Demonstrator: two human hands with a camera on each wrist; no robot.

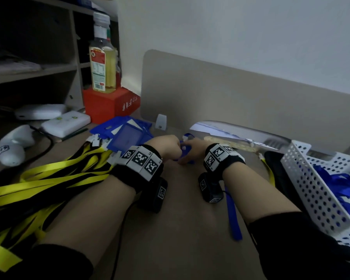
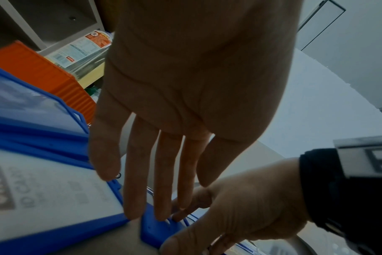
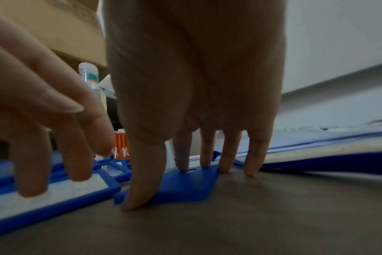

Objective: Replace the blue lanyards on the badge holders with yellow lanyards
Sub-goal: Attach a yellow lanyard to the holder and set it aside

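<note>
Head view, left to right across a dim desk: yellow lanyards sprawl at nine o'clock, loose and, as far as can be seen, clipped to nothing. A stack of blue badge holders sits at eleven o'clock. At centre, both hands meet over a single badge holder lying flat on the desk.

The left hand reaches down with straight, relaxed fingers, their tips touching the holder's top end, gripping nothing. The right hand presses straight fingertips onto the same holder near its slot, thumb at the near edge, likewise clasping nothing. A blue lanyard trails toward five o'clock.

At three o'clock a white perforated basket holds a heap of blue lanyards, apparently already removed. Judging by the basket and the waiting stack, the job seems partway through, with many yellow straps left to fit.

An oil bottle stands on a red box at eleven o'clock; the box carries Chinese characters, "集装" legible from the right wrist. A card insert in a nearby holder is too blurred to read.
</note>
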